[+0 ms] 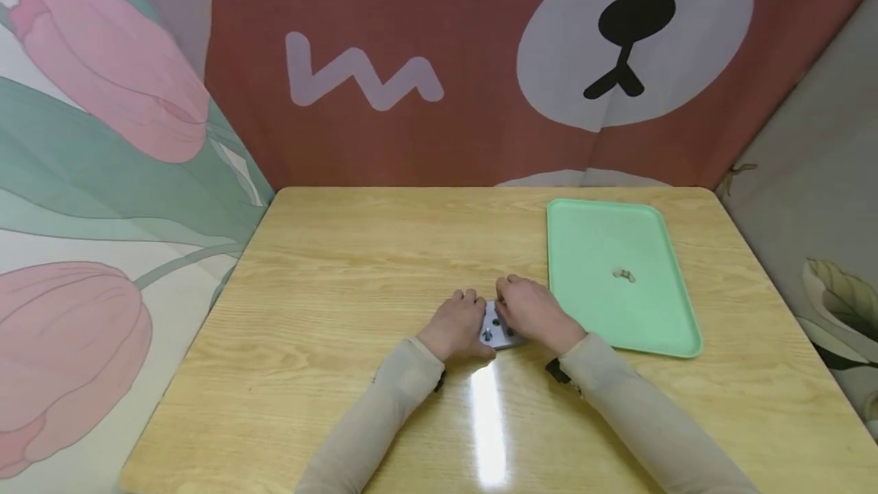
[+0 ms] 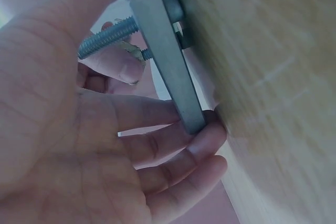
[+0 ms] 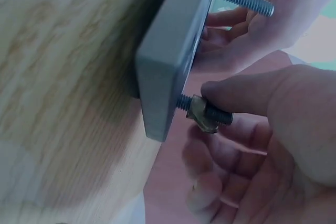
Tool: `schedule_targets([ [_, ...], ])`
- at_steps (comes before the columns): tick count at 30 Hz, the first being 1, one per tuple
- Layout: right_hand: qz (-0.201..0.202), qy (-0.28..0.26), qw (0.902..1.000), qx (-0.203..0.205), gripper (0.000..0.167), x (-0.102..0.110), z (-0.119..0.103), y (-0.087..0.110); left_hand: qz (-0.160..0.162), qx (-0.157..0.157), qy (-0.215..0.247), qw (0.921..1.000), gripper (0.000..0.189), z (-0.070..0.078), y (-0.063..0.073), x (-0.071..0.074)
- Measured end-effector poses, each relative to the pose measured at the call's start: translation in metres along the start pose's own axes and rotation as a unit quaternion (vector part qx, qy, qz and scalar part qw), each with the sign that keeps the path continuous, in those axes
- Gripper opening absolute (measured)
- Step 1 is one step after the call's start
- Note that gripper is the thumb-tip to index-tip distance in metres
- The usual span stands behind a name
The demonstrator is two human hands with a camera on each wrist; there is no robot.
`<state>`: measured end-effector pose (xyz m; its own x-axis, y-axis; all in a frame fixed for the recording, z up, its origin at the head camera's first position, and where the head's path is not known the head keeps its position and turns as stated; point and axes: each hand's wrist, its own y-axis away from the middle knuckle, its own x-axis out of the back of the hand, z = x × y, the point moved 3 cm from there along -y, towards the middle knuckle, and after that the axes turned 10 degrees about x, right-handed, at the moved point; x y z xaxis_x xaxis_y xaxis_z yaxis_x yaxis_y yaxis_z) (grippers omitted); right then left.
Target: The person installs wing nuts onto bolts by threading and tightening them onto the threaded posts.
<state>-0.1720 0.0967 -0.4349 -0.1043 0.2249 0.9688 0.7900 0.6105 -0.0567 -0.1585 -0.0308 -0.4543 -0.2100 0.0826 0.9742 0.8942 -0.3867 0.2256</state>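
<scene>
A grey metal plate (image 1: 503,341) with holes sits low over the table between both hands. My left hand (image 1: 453,326) grips it by its edges, thumb on one side and fingers at the other, as the left wrist view shows. Two threaded bolts pass through the plate; a thick one (image 2: 107,37) stands bare, its head (image 2: 173,8) on the table side. On the thinner bolt (image 3: 226,117) sits a brass-coloured wing nut (image 3: 198,113), partway along the thread. My right hand (image 1: 538,312) pinches this nut with thumb and fingers.
A mint-green tray (image 1: 583,231) lies to the right, its near-left edge close to my right hand. Small brass-coloured wing nuts (image 1: 624,274) lie on it. The wooden table (image 1: 329,288) meets a patterned cloth (image 1: 384,143) at its far edge.
</scene>
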Motion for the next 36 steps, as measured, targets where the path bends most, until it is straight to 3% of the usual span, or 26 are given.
schedule_targets([
  [7,-0.02,0.008,0.9987,0.047,0.016,0.0006,-0.0047,0.0036,0.008,-0.003,-0.002,1.0,0.08,0.0003,0.0006,0.0003],
  [13,-0.069,0.004,0.9971,0.03,0.015,0.0025,-0.0046,0.0043,0.005,-0.004,0.004,1.0,0.072,-0.0009,0.0004,0.0023],
  [18,-0.084,-0.009,0.9963,0.018,0.016,0.0054,-0.0056,0.0061,-0.001,0.0,0.006,1.0,0.072,-0.0006,0.0003,0.0013],
  [29,-0.031,0.016,0.9993,0.015,0.009,0.0019,-0.0036,0.0053,-0.005,0.006,0.003,1.0,0.073,-0.0003,-0.0006,-0.0015],
  [36,-0.003,-0.004,0.9994,0.034,0.003,-0.0005,-0.0048,0.0027,0.004,0.009,-0.008,0.9999,0.077,-0.0006,-0.001,-0.0015],
])
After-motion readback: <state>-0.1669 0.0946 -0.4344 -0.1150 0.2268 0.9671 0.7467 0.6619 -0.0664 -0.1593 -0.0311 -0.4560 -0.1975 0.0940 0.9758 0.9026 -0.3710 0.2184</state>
